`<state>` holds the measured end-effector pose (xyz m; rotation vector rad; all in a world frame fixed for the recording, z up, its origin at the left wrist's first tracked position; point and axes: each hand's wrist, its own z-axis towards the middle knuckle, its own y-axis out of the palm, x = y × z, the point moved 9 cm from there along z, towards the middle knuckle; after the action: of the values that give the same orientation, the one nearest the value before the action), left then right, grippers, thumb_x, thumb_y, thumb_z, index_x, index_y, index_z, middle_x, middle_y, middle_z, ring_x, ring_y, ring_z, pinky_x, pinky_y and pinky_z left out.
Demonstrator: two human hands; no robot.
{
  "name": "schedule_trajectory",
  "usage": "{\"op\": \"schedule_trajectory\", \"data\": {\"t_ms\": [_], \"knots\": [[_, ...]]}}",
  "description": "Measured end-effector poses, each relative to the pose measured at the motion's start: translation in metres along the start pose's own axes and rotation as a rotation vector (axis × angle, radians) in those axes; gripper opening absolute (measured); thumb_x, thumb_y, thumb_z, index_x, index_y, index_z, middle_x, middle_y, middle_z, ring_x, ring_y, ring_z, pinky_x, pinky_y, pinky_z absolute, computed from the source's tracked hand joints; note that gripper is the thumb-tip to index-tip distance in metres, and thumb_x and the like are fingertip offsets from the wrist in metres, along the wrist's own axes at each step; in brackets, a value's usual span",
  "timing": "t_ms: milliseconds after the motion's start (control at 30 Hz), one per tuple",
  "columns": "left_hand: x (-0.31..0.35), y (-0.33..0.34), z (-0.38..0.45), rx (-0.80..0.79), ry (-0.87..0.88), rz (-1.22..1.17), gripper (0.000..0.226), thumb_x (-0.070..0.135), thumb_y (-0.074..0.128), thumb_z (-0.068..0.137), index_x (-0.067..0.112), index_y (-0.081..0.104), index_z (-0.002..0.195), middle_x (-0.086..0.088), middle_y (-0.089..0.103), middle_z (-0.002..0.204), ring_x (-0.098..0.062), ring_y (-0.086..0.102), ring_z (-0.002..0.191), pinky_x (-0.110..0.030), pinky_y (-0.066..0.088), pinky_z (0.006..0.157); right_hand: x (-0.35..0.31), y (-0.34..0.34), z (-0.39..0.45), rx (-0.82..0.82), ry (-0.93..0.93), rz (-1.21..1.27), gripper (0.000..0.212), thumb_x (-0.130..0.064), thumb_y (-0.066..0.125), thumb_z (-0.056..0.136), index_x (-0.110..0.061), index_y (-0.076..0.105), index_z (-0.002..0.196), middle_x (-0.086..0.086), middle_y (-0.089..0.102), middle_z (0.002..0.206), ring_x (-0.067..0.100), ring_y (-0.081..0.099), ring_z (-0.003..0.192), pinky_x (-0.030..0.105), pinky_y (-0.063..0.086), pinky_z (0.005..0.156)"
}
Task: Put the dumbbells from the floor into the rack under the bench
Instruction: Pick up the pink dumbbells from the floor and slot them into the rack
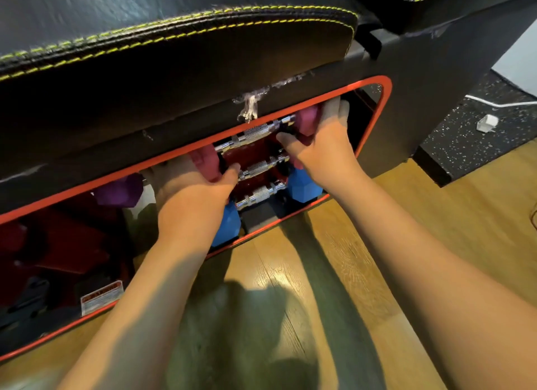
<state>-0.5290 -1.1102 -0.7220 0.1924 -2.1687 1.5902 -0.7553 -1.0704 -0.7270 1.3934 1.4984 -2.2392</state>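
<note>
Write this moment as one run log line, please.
stage: racking | left hand: on pink dumbbell left head | right hand: on right head | blue dumbbell: racked below

- The left hand (191,198) covers most of the pink hexagonal dumbbell's left head (205,164).
- The right hand (325,139) hides part of its right head (308,115).
- The fingertips of both hands are out of sight behind the heads.
- The white warning label (101,298) carries print too small to read.
- The black padded bench (174,70) runs off the top and left edges.

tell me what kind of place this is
Most likely a home gym or small workout room. A padded bench has a red-rimmed rack beneath it holding dumbbells with chrome handles, like the blue dumbbell, and speckled rubber gym flooring adjoins wood flooring.
</note>
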Motion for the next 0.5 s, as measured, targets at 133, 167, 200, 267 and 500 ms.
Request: {"op": "schedule_trajectory", "data": {"t_ms": [133,167,200,267,500], "knots": [[-0.009,0.006,-0.003,0.024,-0.091,-0.220,0.047,0.039,0.036,0.103,0.027,0.036,0.148,-0.005,0.037,0.085,-0.022,0.042,0.073,-0.032,0.033,0.069,0.000,-0.003,0.001,0.046,-0.026,-0.025,0.092,-0.041,0.076,0.083,-0.005,0.023,0.149,0.022,0.021,0.154,0.038,0.028,0.140,0.040,0.034,0.113],[-0.008,0.003,-0.006,0.022,-0.108,-0.229,0.047,0.043,0.042,0.101,0.013,0.053,0.134,-0.003,0.039,0.074,-0.018,0.039,0.063,-0.032,0.034,0.067,-0.002,-0.003,0.000,0.045,-0.029,-0.033,0.090,-0.042,0.075,0.083,-0.004,0.024,0.148,0.023,0.021,0.154,0.038,0.028,0.140,0.039,0.034,0.112],[-0.007,-0.001,-0.005,0.039,-0.088,-0.227,0.049,0.045,0.043,0.100,0.007,0.059,0.125,-0.001,0.038,0.067,-0.015,0.035,0.058,-0.031,0.035,0.065,-0.002,-0.003,0.000,0.046,-0.027,-0.037,0.089,-0.042,0.074,0.084,-0.003,0.025,0.148,0.023,0.021,0.154,0.037,0.028,0.140,0.037,0.034,0.112],[-0.013,0.001,-0.006,0.007,-0.145,-0.255,0.042,0.039,0.038,0.102,0.022,0.047,0.139,-0.002,0.035,0.074,-0.017,0.034,0.060,-0.026,0.030,0.055,-0.002,-0.004,-0.001,0.057,-0.028,-0.037,0.087,-0.040,0.074,0.084,-0.003,0.026,0.147,0.022,0.022,0.153,0.036,0.028,0.139,0.038,0.034,0.111],[-0.006,-0.007,-0.009,0.082,-0.049,-0.323,0.046,0.053,0.048,0.096,0.009,0.050,0.081,0.001,0.040,0.061,-0.013,0.034,0.055,-0.036,0.039,0.073,-0.005,-0.005,-0.002,0.072,-0.054,-0.063,0.083,-0.040,0.073,0.085,-0.003,0.028,0.144,0.022,0.024,0.150,0.036,0.031,0.135,0.042,0.035,0.110]]}}
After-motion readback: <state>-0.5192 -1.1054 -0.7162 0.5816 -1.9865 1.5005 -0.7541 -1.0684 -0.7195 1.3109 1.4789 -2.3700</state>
